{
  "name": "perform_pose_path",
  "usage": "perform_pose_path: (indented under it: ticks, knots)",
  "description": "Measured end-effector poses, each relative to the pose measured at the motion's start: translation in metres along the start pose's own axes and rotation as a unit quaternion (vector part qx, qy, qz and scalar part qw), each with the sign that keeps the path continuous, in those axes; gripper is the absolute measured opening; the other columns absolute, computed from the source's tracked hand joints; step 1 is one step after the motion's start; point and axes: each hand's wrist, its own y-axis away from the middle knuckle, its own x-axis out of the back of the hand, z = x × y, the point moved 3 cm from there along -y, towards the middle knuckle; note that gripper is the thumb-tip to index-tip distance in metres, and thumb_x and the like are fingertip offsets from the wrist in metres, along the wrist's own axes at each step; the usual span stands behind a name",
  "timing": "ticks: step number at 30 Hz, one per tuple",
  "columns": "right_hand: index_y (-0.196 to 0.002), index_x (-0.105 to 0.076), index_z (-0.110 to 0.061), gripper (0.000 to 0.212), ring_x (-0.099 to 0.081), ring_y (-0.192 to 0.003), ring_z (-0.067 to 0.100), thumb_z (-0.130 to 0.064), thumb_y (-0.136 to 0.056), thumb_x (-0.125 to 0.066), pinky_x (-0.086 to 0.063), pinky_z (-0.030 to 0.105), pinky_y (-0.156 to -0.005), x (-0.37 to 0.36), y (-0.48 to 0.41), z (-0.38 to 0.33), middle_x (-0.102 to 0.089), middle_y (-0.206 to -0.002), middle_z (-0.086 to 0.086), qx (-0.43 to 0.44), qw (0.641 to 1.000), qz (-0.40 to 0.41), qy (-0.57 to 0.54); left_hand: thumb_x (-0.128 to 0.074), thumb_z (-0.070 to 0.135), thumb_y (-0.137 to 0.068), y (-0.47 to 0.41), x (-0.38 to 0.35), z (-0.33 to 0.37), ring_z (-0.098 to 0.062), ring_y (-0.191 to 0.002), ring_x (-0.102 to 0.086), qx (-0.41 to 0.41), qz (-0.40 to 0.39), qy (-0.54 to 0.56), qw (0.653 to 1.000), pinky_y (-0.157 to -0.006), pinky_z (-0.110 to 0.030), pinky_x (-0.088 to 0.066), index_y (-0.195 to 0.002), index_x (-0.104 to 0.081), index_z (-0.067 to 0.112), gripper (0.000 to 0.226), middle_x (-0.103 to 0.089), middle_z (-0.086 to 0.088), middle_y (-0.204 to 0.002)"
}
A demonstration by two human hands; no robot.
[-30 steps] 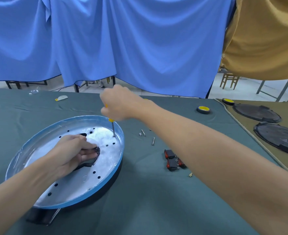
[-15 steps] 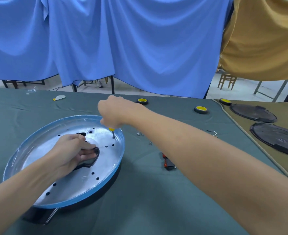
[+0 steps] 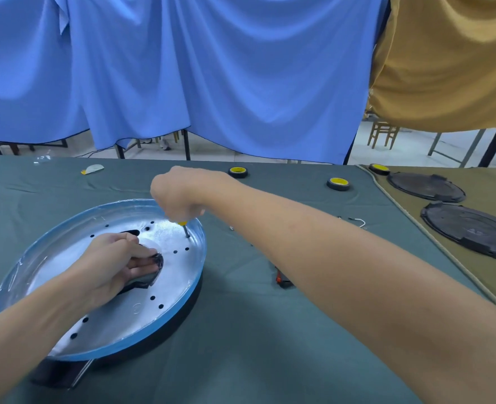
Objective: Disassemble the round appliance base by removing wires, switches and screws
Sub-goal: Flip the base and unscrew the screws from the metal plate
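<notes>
- Near left of the table [image 3: 241, 360]: round appliance base [image 3: 195, 269], shiny underside up, steadied by the left hand [image 3: 115, 258], fingers curled into the dark central cut-out. Risks a nick from the sheet-metal edge on any sudden twist of the pan.
- Further in, by the far rim: right hand [image 3: 179, 193] fisted round a yellow-handled screwdriver [image 3: 185, 228], tip down in a hole, probably on a screw, though too small to tell. Could cam out and skid toward the left fingers if tilted or pressed too lightly.
- Beyond the rim: loose screws [image 3: 231, 228] on the cloth, close under the right forearm. Easily swept away or lost on lifting out.
</notes>
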Motion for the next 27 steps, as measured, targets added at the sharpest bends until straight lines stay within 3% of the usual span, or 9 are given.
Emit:
perform_pose_path:
  ticks: [3, 5, 7, 10, 13, 15, 19, 23, 27]
  knots:
    - [-0.071, -0.05, -0.011, 0.018, -0.06, -0.059, 0.025, -0.005, -0.082, -0.063, -0.041, 0.021, -0.048, 0.001, -0.001, 0.011, -0.056, -0.051, 0.005, -0.009, 0.998, -0.02, -0.066, -0.058, -0.012, -0.09, -0.001, -0.002, -0.002, -0.03, -0.061, -0.064, 0.002, 0.024, -0.053, 0.998, -0.056, -0.033, -0.06, -0.063, -0.036, 0.012, 0.043, -0.051, -0.01, -0.061]
    - [-0.068, -0.048, -0.012, 0.024, -0.065, -0.066, 0.026, -0.012, -0.081, -0.068, -0.041, 0.022, -0.048, -0.004, -0.001, 0.017, -0.053, -0.041, 0.005, -0.022, 0.994, -0.003, -0.105, -0.064, 0.008, -0.093, 0.001, 0.0, -0.001, -0.027, -0.057, -0.062, -0.055, 0.075, -0.203, 0.975, -0.065, -0.04, -0.055, -0.063, -0.039, 0.011, 0.04, -0.055, -0.011, -0.057]
    - [-0.071, -0.048, -0.012, 0.022, -0.068, -0.081, 0.03, -0.016, -0.082, -0.067, -0.041, 0.025, -0.049, -0.011, -0.002, 0.02, -0.055, -0.06, 0.009, -0.028, 0.991, 0.027, -0.125, -0.063, 0.037, -0.092, 0.01, -0.005, 0.005, -0.025, -0.056, -0.055, -0.139, 0.106, -0.432, 0.885, -0.06, -0.036, -0.045, -0.061, -0.043, 0.012, 0.044, -0.054, -0.007, -0.053]
    - [-0.077, -0.051, -0.013, 0.019, -0.065, -0.078, 0.03, -0.022, -0.082, -0.067, -0.047, 0.028, -0.053, -0.022, -0.004, 0.024, -0.052, -0.076, 0.008, -0.026, 0.989, 0.044, -0.142, -0.04, 0.073, -0.085, 0.022, -0.013, 0.003, -0.019, -0.05, -0.053, -0.154, 0.097, -0.59, 0.786, -0.052, -0.028, -0.034, -0.05, -0.043, 0.016, 0.067, -0.047, 0.004, -0.041]
    - [-0.08, -0.05, -0.016, 0.019, -0.062, -0.092, 0.029, -0.025, -0.082, -0.066, -0.053, 0.034, -0.067, -0.023, -0.004, 0.025, -0.05, -0.085, 0.005, -0.02, 0.988, 0.053, -0.147, -0.026, 0.093, -0.068, 0.026, -0.016, -0.007, -0.015, -0.043, -0.04, -0.11, 0.005, -0.597, 0.795, -0.055, -0.03, -0.032, -0.051, -0.031, 0.016, 0.079, -0.035, 0.004, -0.04]
    - [-0.076, -0.047, -0.017, 0.02, -0.059, -0.089, 0.027, -0.024, -0.08, -0.065, -0.048, 0.033, -0.064, -0.02, -0.002, 0.024, -0.052, -0.083, 0.004, -0.014, 0.986, 0.071, -0.15, -0.024, 0.095, -0.063, 0.03, -0.016, -0.01, -0.012, -0.04, -0.031, -0.106, -0.024, -0.603, 0.791, -0.054, -0.031, -0.028, -0.054, -0.024, 0.017, 0.079, -0.028, 0.006, -0.04]
    - [-0.065, -0.039, -0.019, 0.028, -0.053, -0.084, 0.025, -0.022, -0.08, -0.062, -0.043, 0.032, -0.058, -0.012, 0.007, 0.019, -0.056, -0.08, 0.005, 0.026, 0.981, 0.128, -0.147, -0.018, 0.095, -0.058, 0.041, -0.011, -0.011, -0.009, -0.043, -0.039, -0.145, 0.018, -0.618, 0.773, -0.052, -0.028, -0.031, -0.055, -0.031, 0.017, 0.079, -0.039, 0.007, -0.042]
    - [-0.064, -0.031, -0.02, 0.034, -0.046, -0.074, 0.024, -0.025, -0.086, -0.057, -0.027, 0.03, -0.052, -0.013, 0.012, 0.015, -0.047, -0.081, 0.003, 0.038, 0.974, 0.181, -0.135, -0.023, 0.093, -0.06, 0.044, -0.009, -0.01, -0.012, -0.039, -0.035, -0.184, 0.029, -0.606, 0.774, -0.048, -0.03, -0.024, -0.055, -0.024, 0.017, 0.076, -0.032, 0.006, -0.039]
    - [-0.065, -0.025, -0.017, 0.037, -0.04, -0.078, 0.03, -0.018, -0.087, -0.055, -0.027, 0.032, -0.055, -0.027, 0.009, 0.014, -0.033, -0.073, 0.004, -0.011, 0.968, 0.19, -0.163, -0.025, 0.092, -0.06, 0.041, -0.015, -0.012, -0.014, -0.04, -0.028, -0.208, 0.014, -0.629, 0.749, -0.047, -0.029, -0.021, -0.051, -0.023, 0.016, 0.077, -0.025, 0.003, -0.041]
